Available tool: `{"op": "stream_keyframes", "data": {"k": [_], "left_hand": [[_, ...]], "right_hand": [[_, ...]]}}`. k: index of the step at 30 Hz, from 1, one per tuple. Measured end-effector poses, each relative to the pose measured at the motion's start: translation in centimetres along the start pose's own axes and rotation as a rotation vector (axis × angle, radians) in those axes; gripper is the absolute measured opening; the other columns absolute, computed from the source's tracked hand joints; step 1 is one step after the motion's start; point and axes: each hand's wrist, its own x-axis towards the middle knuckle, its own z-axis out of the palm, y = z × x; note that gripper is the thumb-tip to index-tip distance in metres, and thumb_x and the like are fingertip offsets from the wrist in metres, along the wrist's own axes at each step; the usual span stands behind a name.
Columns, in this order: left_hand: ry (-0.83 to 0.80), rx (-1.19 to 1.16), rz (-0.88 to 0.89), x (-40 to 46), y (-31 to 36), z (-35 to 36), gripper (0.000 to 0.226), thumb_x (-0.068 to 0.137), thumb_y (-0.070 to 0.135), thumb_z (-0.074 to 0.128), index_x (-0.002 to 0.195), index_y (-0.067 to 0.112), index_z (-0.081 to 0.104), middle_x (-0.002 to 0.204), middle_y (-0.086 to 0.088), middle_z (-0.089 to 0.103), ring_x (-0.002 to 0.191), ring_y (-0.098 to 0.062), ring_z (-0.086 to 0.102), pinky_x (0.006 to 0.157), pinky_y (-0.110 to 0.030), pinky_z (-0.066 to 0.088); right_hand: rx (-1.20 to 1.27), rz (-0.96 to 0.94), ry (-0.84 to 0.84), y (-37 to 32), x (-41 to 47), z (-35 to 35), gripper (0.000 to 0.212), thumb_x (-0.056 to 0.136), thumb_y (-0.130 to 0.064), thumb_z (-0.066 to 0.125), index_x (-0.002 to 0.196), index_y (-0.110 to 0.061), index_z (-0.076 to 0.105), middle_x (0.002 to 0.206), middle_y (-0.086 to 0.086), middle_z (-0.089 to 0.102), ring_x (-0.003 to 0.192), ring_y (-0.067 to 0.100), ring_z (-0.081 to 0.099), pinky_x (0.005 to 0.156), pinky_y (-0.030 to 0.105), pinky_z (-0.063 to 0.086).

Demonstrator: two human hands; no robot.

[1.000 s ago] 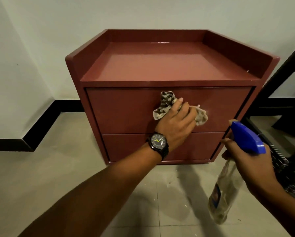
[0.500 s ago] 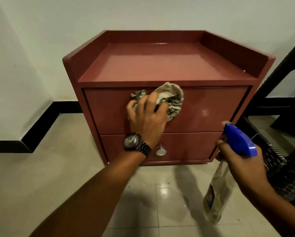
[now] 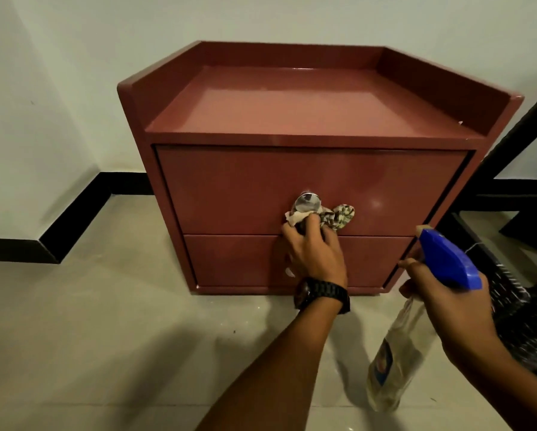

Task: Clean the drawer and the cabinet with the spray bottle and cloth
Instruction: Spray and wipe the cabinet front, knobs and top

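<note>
Since half a second ago your left hand [image 3: 315,248] dropped, gripping cloth [image 3: 335,216] under the upper drawer [image 3: 229,188] knob [image 3: 307,203]; right hand [image 3: 447,309] grips spray bottle [image 3: 394,359] aside, ready.

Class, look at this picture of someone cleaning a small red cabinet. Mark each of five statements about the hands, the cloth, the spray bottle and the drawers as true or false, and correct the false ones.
1. The left hand presses the cloth against the upper drawer. True.
2. The spray bottle stands on top of the cabinet. False: the right hand holds it in the air, beside the cabinet's right front corner.
3. The upper drawer is pulled wide open. False: both drawer fronts sit flush and closed.
4. A round metal knob shows just above the cloth. True.
5. The watch is on the right wrist. False: it is on the left wrist.
</note>
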Motion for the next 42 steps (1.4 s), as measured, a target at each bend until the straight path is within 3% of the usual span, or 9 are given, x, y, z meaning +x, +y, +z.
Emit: {"op": "stream_keyframes", "data": {"k": [8, 12, 17, 21, 25, 29, 33, 36, 42], "left_hand": [[-0.139, 0.448, 0.414, 1.3, -6.7, -2.3, 0.012, 0.077, 0.02, 0.071, 0.087, 0.022, 0.066, 0.094, -0.004, 0.05, 0.079, -0.027, 0.056, 0.044, -0.03, 0.043], [0.019, 0.488, 0.449, 4.2, -10.3, -6.5, 0.012, 0.08, 0.022, 0.057, 0.084, 0.013, 0.064, 0.094, -0.016, 0.052, 0.081, -0.034, 0.054, 0.05, -0.033, 0.043], [0.145, 0.397, -0.045, 4.6, -15.5, -8.6, 0.016, 0.086, 0.012, 0.058, 0.1, 0.005, 0.058, 0.119, -0.025, 0.048, 0.108, -0.043, 0.049, 0.078, -0.047, 0.048], [0.215, 0.074, -0.446, 3.7, -16.8, -7.6, 0.027, 0.092, 0.007, 0.049, 0.117, -0.002, 0.05, 0.131, -0.025, 0.041, 0.117, -0.042, 0.046, 0.101, -0.043, 0.04], [0.376, -0.437, -0.954, 5.0, -17.7, -7.8, 0.019, 0.094, 0.018, 0.045, 0.076, 0.014, 0.053, 0.093, -0.022, 0.064, 0.07, -0.033, 0.059, 0.077, -0.053, 0.055], [0.254, -0.827, -1.162, 6.5, -16.8, -10.3, 0.025, 0.096, 0.003, 0.033, 0.08, 0.007, 0.051, 0.054, -0.016, 0.051, 0.039, -0.027, 0.054, 0.054, -0.065, 0.051], [0.371, -0.757, -0.981, 8.3, -13.3, -11.1, 0.013, 0.099, 0.015, 0.041, 0.103, 0.009, 0.052, 0.098, -0.022, 0.062, 0.071, -0.029, 0.058, 0.083, -0.06, 0.052], [0.386, -0.443, -0.705, 9.6, -8.6, -12.4, 0.022, 0.096, 0.012, 0.051, 0.116, 0.01, 0.045, 0.102, -0.01, 0.057, 0.07, -0.023, 0.056, 0.063, -0.031, 0.045], [0.383, -0.28, -0.245, 14.4, 1.3, -16.5, 0.016, 0.094, 0.01, 0.042, 0.109, 0.017, 0.044, 0.11, -0.004, 0.06, 0.081, -0.018, 0.056, 0.055, -0.012, 0.039]], "right_hand": [[-0.014, 0.012, -0.015, 0.2, 0.2, -0.3, 0.017, 0.089, -0.007, 0.059, 0.083, -0.022, 0.058, 0.076, 0.013, 0.062, 0.066, 0.02, 0.062, 0.054, 0.016, 0.047], [-0.015, 0.012, -0.028, 0.5, 0.1, 0.1, 0.018, 0.089, -0.009, 0.059, 0.084, -0.026, 0.057, 0.077, 0.015, 0.062, 0.068, 0.025, 0.062, 0.059, 0.022, 0.047], [-0.005, 0.058, -0.049, 1.3, -0.8, 1.8, 0.017, 0.089, -0.011, 0.061, 0.087, -0.027, 0.059, 0.079, 0.012, 0.064, 0.069, 0.024, 0.063, 0.063, 0.026, 0.048], [-0.007, 0.085, -0.058, 1.8, -0.9, 3.0, 0.017, 0.088, -0.01, 0.062, 0.086, -0.026, 0.059, 0.08, 0.012, 0.064, 0.07, 0.026, 0.064, 0.067, 0.034, 0.052], [-0.019, 0.089, -0.064, 1.5, -0.8, 3.6, 0.018, 0.088, -0.011, 0.062, 0.086, -0.029, 0.059, 0.081, 0.011, 0.065, 0.072, 0.028, 0.065, 0.071, 0.04, 0.053], [-0.029, 0.065, -0.06, 0.5, -0.6, 3.9, 0.018, 0.087, -0.01, 0.063, 0.085, -0.028, 0.06, 0.079, 0.011, 0.065, 0.072, 0.03, 0.064, 0.075, 0.046, 0.054], [-0.022, 0.042, -0.053, -0.6, -0.6, 4.4, 0.017, 0.087, -0.013, 0.064, 0.087, -0.03, 0.06, 0.077, 0.008, 0.066, 0.072, 0.029, 0.065, 0.076, 0.048, 0.054], [0.005, 0.022, -0.053, -1.7, -0.7, 4.7, 0.016, 0.087, -0.013, 0.065, 0.084, -0.029, 0.06, 0.075, 0.011, 0.065, 0.071, 0.029, 0.065, 0.073, 0.046, 0.053], [0.009, -0.004, -0.061, -4.2, -0.7, 4.6, 0.017, 0.087, -0.012, 0.064, 0.082, -0.028, 0.06, 0.072, 0.012, 0.066, 0.069, 0.028, 0.066, 0.072, 0.042, 0.053]]}}
